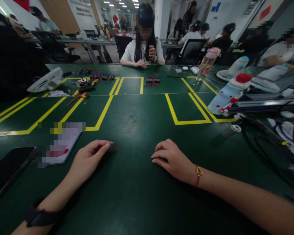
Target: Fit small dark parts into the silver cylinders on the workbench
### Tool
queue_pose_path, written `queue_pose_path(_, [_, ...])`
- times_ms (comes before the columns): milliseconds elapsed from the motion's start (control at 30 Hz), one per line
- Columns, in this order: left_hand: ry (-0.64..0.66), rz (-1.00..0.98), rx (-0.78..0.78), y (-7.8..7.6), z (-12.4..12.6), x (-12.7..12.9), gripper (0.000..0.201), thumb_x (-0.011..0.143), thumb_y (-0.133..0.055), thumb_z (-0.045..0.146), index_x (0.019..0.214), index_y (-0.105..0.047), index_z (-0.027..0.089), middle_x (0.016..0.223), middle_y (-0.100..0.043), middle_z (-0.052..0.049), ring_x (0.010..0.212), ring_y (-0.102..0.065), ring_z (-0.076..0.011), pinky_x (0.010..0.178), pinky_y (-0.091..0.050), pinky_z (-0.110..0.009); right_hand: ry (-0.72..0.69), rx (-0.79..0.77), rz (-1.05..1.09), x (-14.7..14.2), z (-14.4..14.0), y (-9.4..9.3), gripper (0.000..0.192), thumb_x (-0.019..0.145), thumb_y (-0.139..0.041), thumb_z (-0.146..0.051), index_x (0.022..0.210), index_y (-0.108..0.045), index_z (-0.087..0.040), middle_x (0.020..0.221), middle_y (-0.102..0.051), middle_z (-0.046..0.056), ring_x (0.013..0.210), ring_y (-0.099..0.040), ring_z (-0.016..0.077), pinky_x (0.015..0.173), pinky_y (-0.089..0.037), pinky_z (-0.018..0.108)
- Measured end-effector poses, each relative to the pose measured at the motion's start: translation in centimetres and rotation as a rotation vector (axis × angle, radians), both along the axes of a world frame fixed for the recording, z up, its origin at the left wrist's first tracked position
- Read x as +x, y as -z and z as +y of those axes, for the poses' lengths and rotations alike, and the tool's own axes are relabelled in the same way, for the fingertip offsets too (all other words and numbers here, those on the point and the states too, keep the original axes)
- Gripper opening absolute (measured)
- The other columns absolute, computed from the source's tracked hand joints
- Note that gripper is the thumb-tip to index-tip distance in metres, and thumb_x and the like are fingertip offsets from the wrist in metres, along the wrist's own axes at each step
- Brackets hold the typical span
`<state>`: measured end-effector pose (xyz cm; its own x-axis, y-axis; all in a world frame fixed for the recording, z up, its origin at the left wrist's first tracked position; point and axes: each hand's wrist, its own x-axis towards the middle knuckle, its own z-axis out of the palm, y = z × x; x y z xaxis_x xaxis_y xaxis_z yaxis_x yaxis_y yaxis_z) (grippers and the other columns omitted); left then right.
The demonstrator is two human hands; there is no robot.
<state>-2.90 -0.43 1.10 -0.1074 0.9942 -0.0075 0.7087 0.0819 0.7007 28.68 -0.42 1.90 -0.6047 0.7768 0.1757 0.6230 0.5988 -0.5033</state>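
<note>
My left hand [89, 158] rests on the green table [132, 189], its fingers stretched loosely forward and the thumb close beside the forefinger. I see nothing held in it. Just left of it lies a light-coloured phone [72, 143], its screen partly blurred. A dark phone [13, 169] lies farther left. Across from it, my right hand [173, 160] rests with fingers loosely bent and the thumb apart from them, holding nothing. A bare stretch of table separates the two hands. On the left wrist is a black band [42, 217]; on the right, a red cord bracelet [198, 174].
Yellow tape [193, 122] marks boxes on the table. Bundles of coloured wires [152, 81] lie toward the back. At right stand a blue bottle [222, 98] and a clear bottle [207, 65], beside black cables [264, 153] and white fans [232, 70]. A person [142, 49] sits opposite.
</note>
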Motion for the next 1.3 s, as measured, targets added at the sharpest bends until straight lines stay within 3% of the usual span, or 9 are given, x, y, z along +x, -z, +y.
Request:
queue_pose_path(100, [0.008,-0.004,-0.003,-0.1,0.0,0.1,0.037,0.085,-0.055,0.056,0.101,-0.071,0.027,0.103,-0.073,-0.001,0.096,-0.066,-0.0244,0.087,-0.049,-0.033,0.178,0.164,0.043,3.8,1.4,-1.5,0.022,0.091,-0.054,-0.036,0.099,-0.070,-0.024,0.101,-0.065,0.004,0.095,-0.057,0.0131,0.084,-0.047,0.029])
queue_pose_path(167, [0.017,-0.012,-0.008,-0.1,-0.1,0.3,0.036,0.085,-0.055,0.055,0.101,-0.070,0.027,0.104,-0.073,-0.001,0.098,-0.065,-0.0241,0.086,-0.048,-0.032,0.421,0.424,0.021,8.4,2.4,-2.8,0.023,0.090,-0.055,-0.036,0.101,-0.069,-0.021,0.101,-0.065,0.005,0.096,-0.058,0.0142,0.087,-0.046,0.030])
queue_pose_path(267, [0.042,-0.025,-0.015,-0.1,-0.2,0.4,0.035,0.085,-0.055,0.055,0.101,-0.070,0.028,0.105,-0.072,0.000,0.099,-0.064,-0.0235,0.086,-0.048,-0.031,0.706,0.578,-0.111,16.3,3.4,-4.1,0.027,0.089,-0.054,-0.035,0.098,-0.069,-0.014,0.105,-0.066,0.013,0.105,-0.056,0.0201,0.097,-0.038,0.035])
queue_pose_path(433, [0.064,-0.040,-0.021,0.1,-0.2,0.3,0.033,0.085,-0.056,0.055,0.101,-0.069,0.029,0.107,-0.070,0.001,0.103,-0.063,-0.0233,0.090,-0.046,-0.032,1.093,0.163,-0.419,24.2,3.3,-4.0,0.034,0.085,-0.056,-0.045,0.101,-0.071,-0.020,0.095,-0.068,0.011,0.085,-0.058,0.0199,0.071,-0.039,0.032])
queue_pose_path(500, [0.061,-0.040,-0.035,0.1,-0.1,0.2,0.033,0.085,-0.056,0.055,0.101,-0.069,0.030,0.107,-0.070,0.001,0.103,-0.063,-0.0235,0.090,-0.046,-0.032,1.150,0.043,-0.406,24.7,3.2,-3.9,0.039,0.084,-0.054,-0.052,0.103,-0.071,-0.023,0.089,-0.068,0.010,0.079,-0.057,0.0191,0.068,-0.038,0.032])
queue_pose_path(733, [0.075,-0.029,-0.077,0.3,0.0,-0.3,0.032,0.084,-0.057,0.057,0.102,-0.068,0.032,0.107,-0.070,0.002,0.101,-0.064,-0.0230,0.090,-0.047,-0.032,1.159,0.046,-0.335,24.0,3.4,-3.7,0.036,0.082,-0.057,-0.050,0.104,-0.071,-0.026,0.092,-0.069,0.007,0.074,-0.056,0.0171,0.069,-0.038,0.030])
queue_pose_path(900, [0.106,-0.019,-0.072,0.3,0.1,-0.2,0.032,0.084,-0.057,0.057,0.100,-0.068,0.032,0.107,-0.070,0.002,0.103,-0.064,-0.0238,0.090,-0.047,-0.033,1.187,-0.079,-0.215,24.4,3.4,-3.5,0.041,0.077,-0.062,-0.053,0.106,-0.071,-0.025,0.092,-0.070,0.006,0.073,-0.059,0.0163,0.069,-0.040,0.030])
queue_pose_path(1100, [0.125,-0.023,-0.072,0.1,-0.1,-0.3,0.032,0.085,-0.056,0.057,0.100,-0.068,0.031,0.107,-0.069,0.000,0.103,-0.064,-0.0242,0.091,-0.047,-0.034,1.308,-0.006,-0.123,23.7,3.3,-3.7,0.038,0.071,-0.068,-0.048,0.100,-0.072,-0.023,0.089,-0.070,0.007,0.075,-0.061,0.0181,0.069,-0.043,0.031])
queue_pose_path(1300, [0.146,-0.029,-0.063,-0.2,-0.2,-0.1,0.032,0.085,-0.056,0.055,0.100,-0.068,0.030,0.106,-0.070,0.000,0.101,-0.064,-0.0232,0.088,-0.048,-0.033,1.194,-0.194,0.039,24.8,3.4,-3.1,0.052,0.063,-0.074,-0.048,0.110,-0.068,-0.026,0.098,-0.071,0.004,0.079,-0.065,0.0187,0.071,-0.048,0.032])
